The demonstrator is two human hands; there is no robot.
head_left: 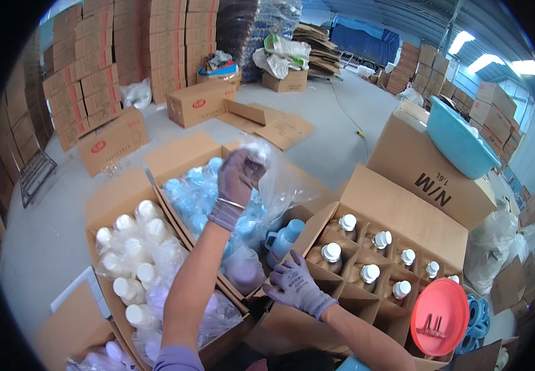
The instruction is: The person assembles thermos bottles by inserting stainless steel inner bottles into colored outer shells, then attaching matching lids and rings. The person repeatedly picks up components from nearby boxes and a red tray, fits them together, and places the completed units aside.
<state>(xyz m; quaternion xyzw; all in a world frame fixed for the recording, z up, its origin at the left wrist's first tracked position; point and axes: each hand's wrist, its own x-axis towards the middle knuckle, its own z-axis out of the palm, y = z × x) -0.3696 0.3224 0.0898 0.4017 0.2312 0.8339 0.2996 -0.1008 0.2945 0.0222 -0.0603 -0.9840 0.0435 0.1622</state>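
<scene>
My left hand, in a grey glove, is raised over the middle carton and closed on a crumpled clear plastic bag that hangs to its right. Below it, light blue jugs wrapped in clear film fill much of that carton. A blue jug with a handle stands unwrapped at the carton's right end. Just under this jug, my gloved right hand lies with fingers spread at the near corner of the divided carton. Silvery bottles with white caps stand in its compartments.
At left, another carton holds wrapped white bottles. A red round tray with small metal pieces sits at the divided carton's right corner. Behind, a blue basin rests on a large carton. A flattened carton lies on the floor.
</scene>
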